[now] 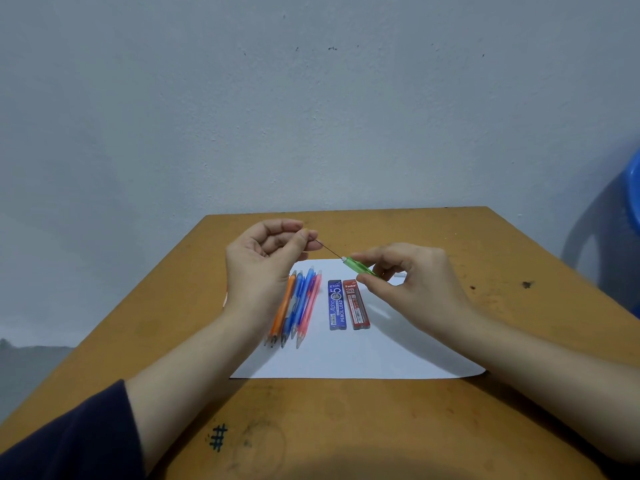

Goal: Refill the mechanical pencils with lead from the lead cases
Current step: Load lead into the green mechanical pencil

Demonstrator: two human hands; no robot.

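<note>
My left hand [266,261] pinches one end of a thin dark lead [329,248] above the table. The lead's other end meets the open back end of a green mechanical pencil [358,266], which my right hand [412,282] grips between thumb and fingers. Several more mechanical pencils [296,306], orange, blue and pink, lie side by side on a white sheet of paper [363,358], partly hidden by my left hand. Beside them lie a blue lead case [337,304] and a red lead case [356,304].
The wooden table [346,427] stands against a pale wall and has dark marks near its front and right side. A small clear piece [398,274] lies on the paper under my right hand. A blue plastic chair [620,237] stands at the right.
</note>
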